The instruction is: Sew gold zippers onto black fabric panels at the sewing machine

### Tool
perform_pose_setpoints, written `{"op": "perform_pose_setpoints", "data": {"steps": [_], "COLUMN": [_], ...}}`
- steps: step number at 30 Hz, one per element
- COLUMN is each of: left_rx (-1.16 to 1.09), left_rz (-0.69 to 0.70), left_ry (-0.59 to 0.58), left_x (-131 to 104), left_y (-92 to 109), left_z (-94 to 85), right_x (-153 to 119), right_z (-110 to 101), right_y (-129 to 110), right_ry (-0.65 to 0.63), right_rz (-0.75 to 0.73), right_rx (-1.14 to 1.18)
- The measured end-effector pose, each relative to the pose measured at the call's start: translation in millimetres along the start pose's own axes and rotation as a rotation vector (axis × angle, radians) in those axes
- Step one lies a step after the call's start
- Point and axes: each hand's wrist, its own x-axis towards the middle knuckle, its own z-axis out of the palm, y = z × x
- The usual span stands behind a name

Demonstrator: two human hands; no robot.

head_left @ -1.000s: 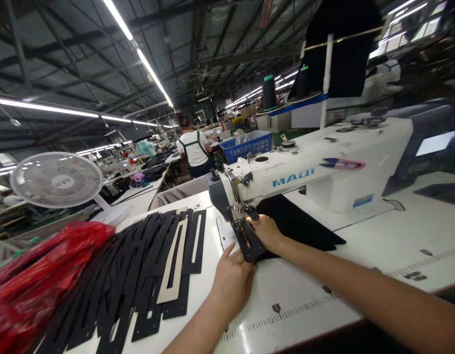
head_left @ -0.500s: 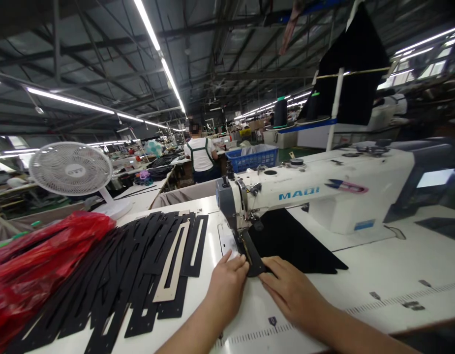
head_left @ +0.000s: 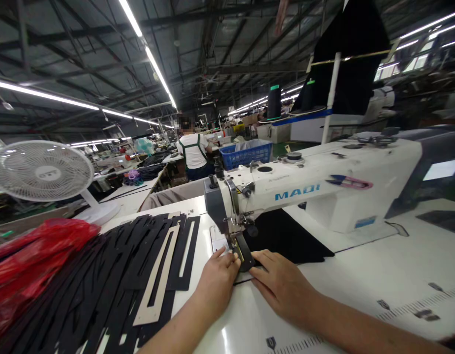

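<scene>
A black slotted piece (head_left: 247, 256) lies under the needle area of the white sewing machine (head_left: 297, 189), with a yellowish strip showing in its slot. My left hand (head_left: 217, 276) presses closed fingers on the left side of its near end. On the opposite side, my right hand (head_left: 282, 283) grips the edge, fingers together and the thumb low. The fingertips of both hands are partly hidden against the dark piece. Black fabric (head_left: 286, 236) spreads flat beneath the machine arm, just behind my right hand.
Left of my hands lies a pile of black slotted pieces (head_left: 102, 275), topped by a beige slotted piece (head_left: 159, 280). Beyond are red plastic (head_left: 39, 260), a white fan (head_left: 46, 172) and a blue basket (head_left: 245, 155). A person (head_left: 194, 152) stands farther back. Thread snips (head_left: 348, 182) rest on the machine.
The camera view has shifted. The black piece sits slightly farther under the machine, with both hands still on it and a little nearer the needle. The yellowish strip in the slot shows more plainly.
</scene>
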Motion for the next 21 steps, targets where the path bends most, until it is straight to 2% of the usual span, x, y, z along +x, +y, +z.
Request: {"op": "perform_pose_setpoints", "data": {"steps": [6, 12, 14, 18, 21], "left_rx": [-0.010, 0.048, 0.042, 0.011, -0.017], "left_rz": [-0.126, -0.072, -0.059, -0.055, -0.081], "left_ry": [0.017, 0.090, 0.109, 0.087, 0.081], "left_x": [4, -2, -3, 0, 4], "left_y": [-5, 3, 3, 0, -5], "left_z": [5.6, 2.7, 2.9, 3.5, 5.2], "right_x": [10, 11, 13, 19, 28], "right_z": [1, -1, 5, 20, 21], "right_y": [9, 6, 9, 20, 25], "right_ry": [0.013, 0.237, 0.215, 0.070, 0.014], "right_rz": [-0.021, -0.162, -0.190, -0.183, -0.167], "right_rx": [0.019, -0.079, -0.097, -0.091, -0.049]}}
